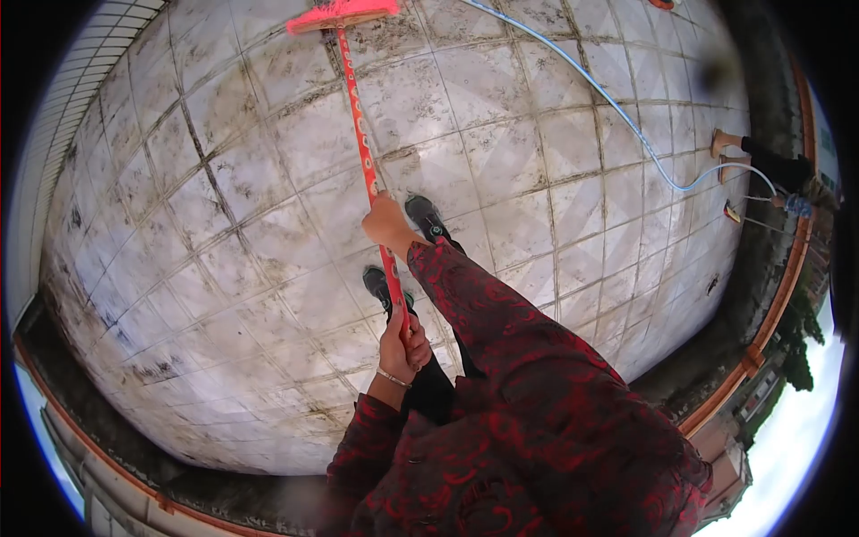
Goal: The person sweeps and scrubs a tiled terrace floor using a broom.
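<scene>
A long-handled broom (pixel 357 116) stretches away from me over the tiled floor. Its red handle has pale spots, and its wide head (pixel 344 15) with bright pink-red bristles is at the top edge of the view. Partway up the handle, my right hand (pixel 387 224) is closed around it. Nearer my body, my left hand (pixel 404 347), with a bracelet at the wrist, grips the lower end of the same handle. My dark shoes (pixel 424 217) stand on either side of the handle.
Pale floor tiles (pixel 510 152) have dark stains and grimy joints. A light blue hose (pixel 617 107) curves across the right side toward another person (pixel 778 166) near the parapet. An orange-brown rail (pixel 769 336) runs along the parapet. A tiled wall (pixel 67 116) borders the left.
</scene>
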Demonstrator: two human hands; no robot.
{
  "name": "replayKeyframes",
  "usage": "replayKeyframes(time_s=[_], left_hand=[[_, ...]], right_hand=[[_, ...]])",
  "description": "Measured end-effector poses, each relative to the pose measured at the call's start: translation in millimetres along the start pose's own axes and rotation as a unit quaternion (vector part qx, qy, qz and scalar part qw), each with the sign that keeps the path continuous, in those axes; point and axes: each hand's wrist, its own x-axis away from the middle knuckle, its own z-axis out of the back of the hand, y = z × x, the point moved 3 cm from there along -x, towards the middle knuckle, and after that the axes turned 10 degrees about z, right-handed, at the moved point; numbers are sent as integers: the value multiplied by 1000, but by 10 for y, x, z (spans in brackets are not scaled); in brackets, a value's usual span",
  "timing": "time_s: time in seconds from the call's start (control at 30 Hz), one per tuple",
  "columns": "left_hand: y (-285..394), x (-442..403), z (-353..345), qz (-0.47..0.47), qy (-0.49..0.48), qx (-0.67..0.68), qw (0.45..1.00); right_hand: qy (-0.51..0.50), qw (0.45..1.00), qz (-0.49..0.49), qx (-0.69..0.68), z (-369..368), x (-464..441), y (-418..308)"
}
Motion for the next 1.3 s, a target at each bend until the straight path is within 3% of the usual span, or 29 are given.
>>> replayKeyframes(time_s=[0.13, 0.2, 0.27, 0.37, 0.47, 0.57, 0.63, 0.8, 1.0, 1.1, 1.23, 1.3], left_hand=[[-126, -94, -280, 2, -39, 62, 997], [-261, -123, -338, 33, -17, 31, 999], [-332, -156, -306, 63, 3, -15, 998], [-325, -166, -224, 109, 20, -83, 990], [-132, -136, -16, 78, 30, -110, 990], [-207, 32, 323, 55, 30, -45, 997], [-437, 131, 508, 39, 36, 15, 998], [-695, 142, 439, -12, -42, 121, 992], [-956, -6, 345, 83, 4, 35, 996], [-975, -61, 434, 137, 100, -82, 982], [-583, -87, 434, 107, 98, -233, 962], [-444, -1, 521, 99, 91, -227, 965]], right_hand=[[-47, 998, -22, -38, 230, 36, -115], [-41, 996, -42, -61, 456, 146, 62], [40, 999, -15, -31, 421, 140, 631], [87, 986, -119, -82, 771, 327, 590], [125, 982, -113, -79, 591, 181, 727], [103, 994, -12, 33, 47, 290, 585], [-17, 999, -37, -7, -165, 590, 252], [-113, 993, 13, 14, -644, 716, 68], [15, 1000, 7, 9, -67, 947, 567], [97, 989, -96, -50, 140, 1027, 1143], [162, 958, -199, -129, 454, 1022, 1202], [174, 951, -214, -142, 393, 960, 1230]])
